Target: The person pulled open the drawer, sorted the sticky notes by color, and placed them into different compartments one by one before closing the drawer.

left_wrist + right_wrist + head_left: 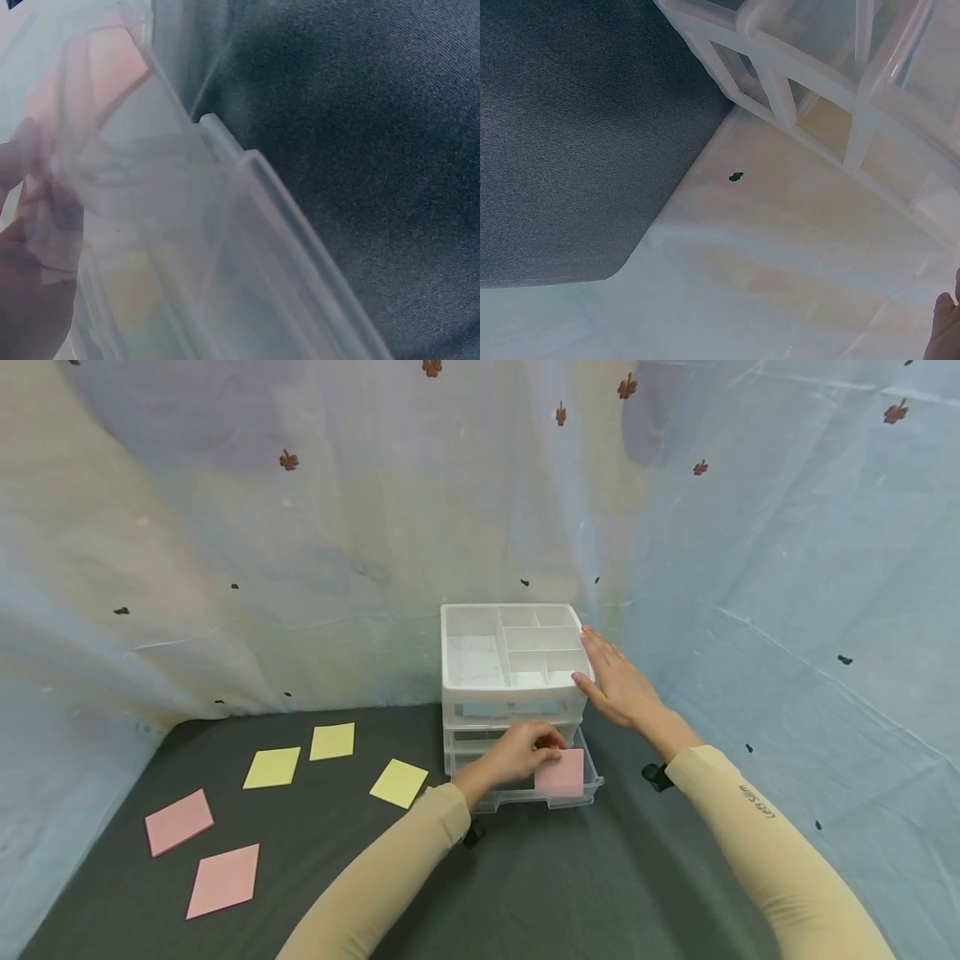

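Observation:
A white plastic drawer organizer [517, 693] stands toward the back, its lower clear drawer [504, 797] pulled out. My left hand [519, 752] is over that drawer, pinching a pink sticky note [561, 774] by its upper left corner. Through the clear plastic, the left wrist view shows the fingers [37, 285] and pink paper, partly blurred. My right hand [624, 690] rests against the organizer's top right edge with its fingers straight. Only a bit of that hand shows at the lower right of the right wrist view.
On the dark table [315, 843] to the left lie three yellow sticky notes [332, 742] and two pink sticky notes [223, 881]. The organizer's top has several compartments [543, 639]. A pale patterned sheet [360, 543] hangs behind and on both sides.

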A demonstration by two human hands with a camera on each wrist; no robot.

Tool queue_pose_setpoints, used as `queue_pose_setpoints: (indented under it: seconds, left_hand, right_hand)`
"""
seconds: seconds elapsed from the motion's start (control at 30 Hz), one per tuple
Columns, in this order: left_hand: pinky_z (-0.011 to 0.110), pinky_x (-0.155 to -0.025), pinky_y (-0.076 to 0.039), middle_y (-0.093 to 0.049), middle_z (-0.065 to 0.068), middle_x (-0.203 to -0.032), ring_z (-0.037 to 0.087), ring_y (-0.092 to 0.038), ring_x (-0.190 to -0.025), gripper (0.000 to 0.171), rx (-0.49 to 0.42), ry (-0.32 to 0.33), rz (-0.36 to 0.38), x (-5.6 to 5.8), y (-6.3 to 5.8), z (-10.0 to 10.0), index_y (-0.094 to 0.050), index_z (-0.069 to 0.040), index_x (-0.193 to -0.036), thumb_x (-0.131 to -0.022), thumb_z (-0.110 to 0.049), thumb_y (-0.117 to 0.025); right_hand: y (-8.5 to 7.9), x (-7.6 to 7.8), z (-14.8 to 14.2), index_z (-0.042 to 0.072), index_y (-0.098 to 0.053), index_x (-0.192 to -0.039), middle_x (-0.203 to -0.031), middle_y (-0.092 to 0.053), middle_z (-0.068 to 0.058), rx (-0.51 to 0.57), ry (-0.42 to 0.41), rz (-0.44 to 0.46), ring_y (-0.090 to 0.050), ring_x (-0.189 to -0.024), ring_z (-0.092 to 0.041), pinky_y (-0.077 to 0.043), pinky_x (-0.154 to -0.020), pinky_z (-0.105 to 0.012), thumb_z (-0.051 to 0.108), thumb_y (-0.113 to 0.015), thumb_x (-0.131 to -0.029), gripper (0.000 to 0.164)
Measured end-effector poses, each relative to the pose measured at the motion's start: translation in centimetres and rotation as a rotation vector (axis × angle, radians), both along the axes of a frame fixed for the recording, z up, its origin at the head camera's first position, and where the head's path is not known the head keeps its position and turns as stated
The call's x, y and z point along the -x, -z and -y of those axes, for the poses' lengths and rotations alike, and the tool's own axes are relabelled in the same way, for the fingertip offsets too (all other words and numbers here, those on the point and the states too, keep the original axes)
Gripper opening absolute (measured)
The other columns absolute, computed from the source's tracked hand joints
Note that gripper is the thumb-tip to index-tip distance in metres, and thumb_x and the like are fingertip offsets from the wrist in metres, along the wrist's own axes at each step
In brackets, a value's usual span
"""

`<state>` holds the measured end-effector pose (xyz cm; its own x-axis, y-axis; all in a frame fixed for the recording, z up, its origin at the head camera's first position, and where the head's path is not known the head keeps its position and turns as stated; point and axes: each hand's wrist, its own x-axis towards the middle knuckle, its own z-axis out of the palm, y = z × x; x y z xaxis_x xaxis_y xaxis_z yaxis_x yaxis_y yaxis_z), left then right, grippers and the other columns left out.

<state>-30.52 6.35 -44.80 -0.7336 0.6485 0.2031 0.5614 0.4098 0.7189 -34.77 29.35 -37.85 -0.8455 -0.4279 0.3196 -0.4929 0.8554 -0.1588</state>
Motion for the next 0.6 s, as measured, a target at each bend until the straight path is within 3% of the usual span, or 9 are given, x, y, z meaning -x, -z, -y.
queue_pose_setpoints:
  seconds: [0.13, 0.4, 0.6]
  left_hand:
    - [0.02, -0.078, -0.053, -0.07, 0.0, -0.102, 0.007, -0.064, -0.089, 0.015, 0.033, -0.023, -0.068, 0.0, 0.3, -0.1, -0.077, -0.011, -0.114, -0.101, -0.015, -0.071]
    - [0.022, -0.077, -0.055, -0.072, -0.004, -0.111, 0.008, -0.067, -0.094, 0.022, 0.188, -0.089, -0.255, -0.2, 1.0, 0.1, -0.079, -0.018, -0.121, -0.1, -0.022, -0.074]
    - [0.029, -0.085, -0.059, -0.075, -0.003, -0.119, 0.012, -0.071, -0.105, 0.025, 0.262, -0.118, -0.299, -0.2, 1.3, 0.2, -0.079, -0.019, -0.123, -0.099, -0.021, -0.075]
  right_hand:
    - [0.1, 0.0, 0.0, 0.006, -0.009, -0.167, -0.175, -0.008, -0.011, 0.0, 0.005, 0.006, -0.013, -0.159, -0.034, -0.014, -0.128, -0.052, 0.05, -0.035, -0.112, 0.076]
    - [0.1, 0.1, 0.0, 0.003, -0.01, -0.167, -0.174, -0.01, -0.013, -0.01, 0.002, -0.007, -0.014, -0.159, -0.035, -0.016, -0.126, -0.056, 0.049, -0.035, -0.112, 0.075]
    - [0.0, 0.0, 0.1, 0.003, -0.009, -0.167, -0.174, -0.009, -0.013, -0.01, 0.0, 0.002, -0.013, -0.159, -0.034, -0.013, -0.127, -0.053, 0.046, -0.037, -0.113, 0.075]
